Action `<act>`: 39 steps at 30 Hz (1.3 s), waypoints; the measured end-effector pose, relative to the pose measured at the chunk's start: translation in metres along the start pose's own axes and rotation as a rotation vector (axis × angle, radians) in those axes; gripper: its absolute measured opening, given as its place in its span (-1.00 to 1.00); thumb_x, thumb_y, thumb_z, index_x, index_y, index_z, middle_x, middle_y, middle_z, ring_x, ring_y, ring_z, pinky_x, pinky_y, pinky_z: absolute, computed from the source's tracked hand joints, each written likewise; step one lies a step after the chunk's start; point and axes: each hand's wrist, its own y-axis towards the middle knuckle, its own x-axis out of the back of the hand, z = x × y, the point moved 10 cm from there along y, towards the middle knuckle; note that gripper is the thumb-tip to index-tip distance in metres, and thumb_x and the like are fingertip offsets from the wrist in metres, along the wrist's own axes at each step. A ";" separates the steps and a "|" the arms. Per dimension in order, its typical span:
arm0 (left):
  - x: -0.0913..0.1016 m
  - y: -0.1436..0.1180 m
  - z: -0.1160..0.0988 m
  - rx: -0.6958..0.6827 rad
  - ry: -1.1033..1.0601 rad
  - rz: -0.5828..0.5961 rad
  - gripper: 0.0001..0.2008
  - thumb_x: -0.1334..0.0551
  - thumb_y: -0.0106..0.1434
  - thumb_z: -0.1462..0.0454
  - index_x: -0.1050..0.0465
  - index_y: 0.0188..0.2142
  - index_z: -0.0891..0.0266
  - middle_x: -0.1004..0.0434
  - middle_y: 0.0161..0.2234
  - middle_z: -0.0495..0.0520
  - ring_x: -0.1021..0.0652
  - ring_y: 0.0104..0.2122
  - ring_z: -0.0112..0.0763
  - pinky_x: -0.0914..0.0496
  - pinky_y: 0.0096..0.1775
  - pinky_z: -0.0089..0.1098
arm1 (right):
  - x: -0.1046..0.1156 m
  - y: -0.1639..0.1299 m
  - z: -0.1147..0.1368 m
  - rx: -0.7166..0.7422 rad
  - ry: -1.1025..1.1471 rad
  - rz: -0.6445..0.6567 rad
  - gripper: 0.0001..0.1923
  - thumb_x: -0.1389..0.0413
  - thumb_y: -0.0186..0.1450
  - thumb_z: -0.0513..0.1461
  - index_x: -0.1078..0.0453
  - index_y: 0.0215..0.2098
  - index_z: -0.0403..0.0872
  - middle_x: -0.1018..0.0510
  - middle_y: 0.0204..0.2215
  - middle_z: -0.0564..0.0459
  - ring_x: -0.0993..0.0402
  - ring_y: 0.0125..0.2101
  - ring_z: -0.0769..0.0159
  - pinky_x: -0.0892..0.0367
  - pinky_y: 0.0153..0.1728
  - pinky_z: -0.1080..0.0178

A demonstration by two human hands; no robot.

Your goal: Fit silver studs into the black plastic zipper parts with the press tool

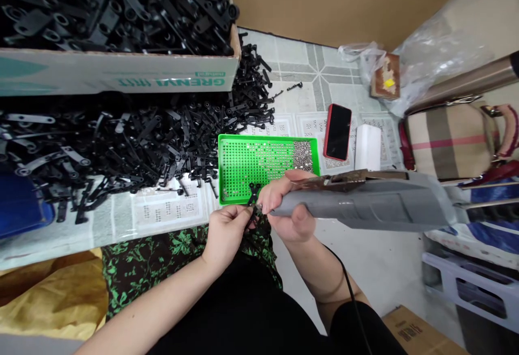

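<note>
Left hand [225,230] pinches a black plastic bracket [253,192]; right hand [286,209] grips the electric screwdriver [365,201] (just below the green tray [243,168]): the tip could slip onto fingers.

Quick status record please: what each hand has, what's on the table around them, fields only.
left hand: pinches small black plastic part
right hand: wrapped around grey power tool, tip at the part
tray: green perforated tray behind the hands, tiny metal pieces in its right end
loose parts: black pile on table, more in cardboard box
other: red-cased phone right of tray
</note>
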 end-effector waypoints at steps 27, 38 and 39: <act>0.000 -0.002 0.003 0.072 -0.134 -0.001 -0.82 -0.39 -0.11 0.19 -0.53 -0.59 0.27 -0.53 -0.62 0.00 -0.45 -0.57 -0.46 -0.32 -0.46 -0.45 | 0.058 0.016 0.010 0.138 -0.042 -0.139 -0.73 -0.14 0.19 -0.06 -0.38 -0.17 0.03 -0.30 -0.70 0.28 -0.23 -0.76 0.47 -0.29 -0.68 0.36; 0.002 -0.004 0.009 0.124 -0.233 -0.083 -0.80 -0.45 -0.26 0.27 -0.57 -0.56 0.27 -0.57 -0.58 -0.02 -0.49 -0.56 -0.48 -0.38 -0.44 -0.46 | 0.078 0.011 -0.015 0.010 -0.070 -0.168 -0.64 -0.18 0.12 -0.01 -0.34 -0.19 -0.01 -0.34 -0.72 0.28 -0.24 -0.77 0.44 -0.25 -0.70 0.33; 0.002 -0.004 0.009 0.122 -0.233 -0.082 -0.81 -0.45 -0.25 0.27 -0.57 -0.56 0.27 -0.57 -0.58 -0.02 -0.49 -0.56 -0.48 -0.38 -0.44 -0.46 | 0.078 0.009 -0.014 0.025 -0.080 -0.168 -0.63 -0.17 0.12 0.00 -0.33 -0.18 0.00 -0.33 -0.71 0.28 -0.24 -0.77 0.44 -0.25 -0.70 0.32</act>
